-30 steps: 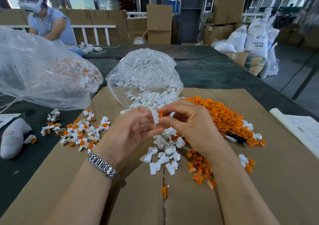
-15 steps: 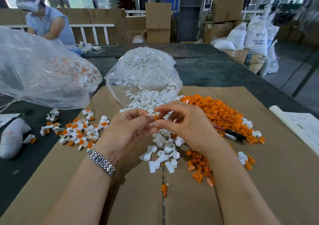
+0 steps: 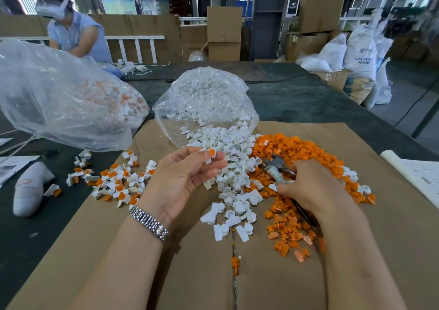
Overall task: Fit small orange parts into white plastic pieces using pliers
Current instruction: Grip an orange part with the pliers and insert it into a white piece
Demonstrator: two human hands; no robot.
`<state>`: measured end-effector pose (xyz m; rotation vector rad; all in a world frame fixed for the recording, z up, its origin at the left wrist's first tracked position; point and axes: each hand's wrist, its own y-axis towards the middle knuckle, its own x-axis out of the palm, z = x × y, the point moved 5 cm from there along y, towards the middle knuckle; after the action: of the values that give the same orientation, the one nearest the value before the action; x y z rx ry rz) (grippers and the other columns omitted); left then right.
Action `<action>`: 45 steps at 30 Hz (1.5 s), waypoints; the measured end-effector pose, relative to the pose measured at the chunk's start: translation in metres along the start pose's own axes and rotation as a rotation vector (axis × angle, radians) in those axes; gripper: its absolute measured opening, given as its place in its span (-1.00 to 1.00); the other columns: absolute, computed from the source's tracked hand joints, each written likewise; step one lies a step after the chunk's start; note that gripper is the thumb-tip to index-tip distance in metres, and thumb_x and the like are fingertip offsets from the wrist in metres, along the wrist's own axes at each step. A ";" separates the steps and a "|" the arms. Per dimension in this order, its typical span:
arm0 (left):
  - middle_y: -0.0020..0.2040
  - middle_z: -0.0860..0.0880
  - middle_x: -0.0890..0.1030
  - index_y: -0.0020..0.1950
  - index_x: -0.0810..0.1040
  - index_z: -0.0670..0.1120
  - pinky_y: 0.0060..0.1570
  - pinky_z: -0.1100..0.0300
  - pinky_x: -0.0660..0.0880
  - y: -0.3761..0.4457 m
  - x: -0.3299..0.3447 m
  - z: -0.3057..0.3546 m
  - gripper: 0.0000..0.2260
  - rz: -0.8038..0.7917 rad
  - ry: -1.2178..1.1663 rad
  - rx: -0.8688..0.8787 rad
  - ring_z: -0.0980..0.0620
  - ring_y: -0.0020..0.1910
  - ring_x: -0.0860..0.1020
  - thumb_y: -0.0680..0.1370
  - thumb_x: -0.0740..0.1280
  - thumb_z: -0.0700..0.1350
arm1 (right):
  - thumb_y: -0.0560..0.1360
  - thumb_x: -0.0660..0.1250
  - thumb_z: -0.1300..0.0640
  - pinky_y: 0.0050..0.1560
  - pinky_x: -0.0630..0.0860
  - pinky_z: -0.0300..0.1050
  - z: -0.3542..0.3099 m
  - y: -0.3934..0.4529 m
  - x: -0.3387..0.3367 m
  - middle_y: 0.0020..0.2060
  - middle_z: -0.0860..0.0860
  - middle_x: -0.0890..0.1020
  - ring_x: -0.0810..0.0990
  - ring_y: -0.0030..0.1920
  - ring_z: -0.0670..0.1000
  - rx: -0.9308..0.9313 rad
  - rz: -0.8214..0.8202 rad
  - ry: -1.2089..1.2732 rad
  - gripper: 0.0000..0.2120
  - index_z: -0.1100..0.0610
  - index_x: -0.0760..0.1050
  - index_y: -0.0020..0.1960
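- Your left hand (image 3: 183, 179) pinches a white piece (image 3: 209, 159) at the fingertips, with an orange part (image 3: 212, 153) sitting on top, raised above the white pile (image 3: 232, 167).
- Your right hand (image 3: 311, 186) curls round the pliers (image 3: 276, 164), low on the orange pile (image 3: 297, 150).
- The plier nose points up and left toward the held piece, which lies to its left, apart; I judge the right hand must close that gap.
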<state>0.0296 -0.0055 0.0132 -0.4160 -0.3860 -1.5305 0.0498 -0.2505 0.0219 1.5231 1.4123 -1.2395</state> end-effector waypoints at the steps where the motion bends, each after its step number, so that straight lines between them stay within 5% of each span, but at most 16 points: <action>1: 0.08 -0.31 0.70 0.03 0.58 -0.31 -0.25 0.28 0.63 0.000 -0.001 0.000 -0.75 -0.002 -0.004 -0.004 -0.15 0.00 0.73 0.42 0.49 -0.22 | 0.47 0.46 -0.16 0.28 0.35 0.21 -0.001 0.000 0.000 0.01 0.00 0.52 0.52 0.08 0.09 -0.004 0.012 0.013 -0.61 0.12 0.47 0.04; 4: 0.10 -0.28 0.70 0.09 0.57 -0.32 -0.26 0.29 0.63 0.001 0.000 -0.001 -0.69 -0.017 0.001 -0.020 -0.13 0.04 0.72 0.43 0.49 -0.20 | 0.49 0.42 -0.14 0.20 0.46 0.22 -0.004 -0.001 -0.003 -0.22 0.01 0.54 0.48 -0.21 0.01 -0.042 0.096 0.074 -0.69 0.10 0.48 -0.11; 10: 0.14 -0.23 0.70 0.16 0.59 -0.32 -0.33 0.32 0.60 0.003 -0.001 -0.002 -0.63 -0.033 -0.032 -0.039 -0.07 0.06 0.72 0.44 0.50 -0.17 | 0.59 0.29 -0.09 -0.30 0.39 -0.12 -0.015 -0.007 -0.021 -0.31 0.10 0.60 0.55 -0.32 -0.03 -0.226 0.109 0.411 -0.74 0.07 0.61 -0.07; 13: 0.13 -0.20 0.71 0.05 0.67 -0.26 -0.35 0.32 0.58 0.004 -0.003 -0.002 -0.75 -0.025 -0.030 -0.033 -0.05 0.05 0.72 0.43 0.50 -0.17 | 0.47 0.38 -0.12 -0.08 0.62 -0.02 -0.029 -0.018 -0.023 -0.19 0.12 0.72 0.69 -0.20 -0.03 -0.263 -0.225 0.994 -0.72 0.11 0.64 -0.12; 16: -0.07 -0.09 0.73 -0.12 0.75 -0.17 -0.40 0.32 0.52 0.005 -0.007 -0.001 -0.88 0.008 -0.022 -0.033 0.06 -0.15 0.71 0.38 0.53 -0.17 | 0.41 0.52 0.15 0.05 0.61 0.02 -0.046 -0.028 -0.014 -0.09 0.19 0.68 0.66 -0.08 0.11 -0.318 -0.594 1.269 -0.71 0.27 0.62 0.06; 19: -0.27 0.02 0.62 -0.23 0.74 -0.12 -0.47 0.35 0.43 0.004 -0.008 0.002 -0.98 0.009 -0.006 -0.035 0.15 -0.38 0.58 0.38 0.53 -0.18 | 0.52 0.44 0.27 0.11 0.64 0.02 -0.055 -0.036 -0.008 -0.10 0.19 0.68 0.67 -0.08 0.09 -0.362 -0.573 1.006 -0.77 0.30 0.57 0.15; 22: -0.37 0.07 0.56 -0.44 0.64 -0.07 -0.51 0.37 0.36 0.002 -0.006 0.004 -0.81 0.010 0.056 -0.019 0.17 -0.45 0.50 0.36 0.53 -0.13 | 0.59 0.34 0.25 0.05 0.69 0.01 -0.064 -0.044 -0.006 -0.08 0.23 0.71 0.71 -0.14 0.03 -0.349 -0.526 0.790 -0.87 0.30 0.55 0.09; 29: -0.41 0.04 0.51 -0.31 0.71 -0.09 -0.45 0.36 0.43 0.002 -0.007 0.005 -0.88 0.104 0.132 -0.010 0.14 -0.48 0.48 0.43 0.52 -0.21 | 0.60 0.25 0.17 0.15 0.61 0.23 -0.082 -0.054 -0.004 -0.08 0.15 0.72 0.71 0.03 0.19 -0.394 -0.454 0.561 -0.84 0.25 0.54 0.05; 33: -0.39 -0.02 0.53 -0.27 0.71 -0.15 -0.54 0.33 0.30 0.000 -0.008 0.006 -0.78 0.145 0.156 -0.007 0.08 -0.48 0.52 0.54 0.39 -0.31 | 0.66 0.21 0.07 0.03 0.64 0.02 -0.084 -0.056 -0.004 -0.13 0.11 0.73 0.72 -0.06 0.11 -0.447 -0.408 0.483 -0.77 0.19 0.55 0.00; 38: -0.41 -0.03 0.55 -0.11 0.63 -0.26 -0.57 0.33 0.29 -0.002 -0.007 0.006 -0.93 0.174 0.153 -0.038 0.07 -0.49 0.55 0.55 0.37 -0.32 | 0.68 0.19 -0.06 -0.33 0.50 -0.30 -0.083 -0.057 0.000 -0.28 0.01 0.67 0.62 -0.36 -0.15 -0.509 -0.323 0.414 -0.68 0.15 0.51 -0.07; 45: -0.34 -0.13 0.47 -0.04 0.60 -0.32 -0.53 0.34 0.38 -0.003 -0.005 0.004 -0.95 0.186 0.142 -0.080 0.07 -0.46 0.58 0.54 0.39 -0.34 | 0.68 0.20 -0.08 -0.11 0.62 0.07 -0.086 -0.058 0.008 -0.33 0.08 0.61 0.61 -0.36 0.04 -0.495 -0.292 0.422 -0.64 0.17 0.46 -0.13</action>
<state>0.0262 0.0008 0.0141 -0.3917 -0.1706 -1.3876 0.0072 -0.1583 0.0452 1.2977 2.0917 -0.6549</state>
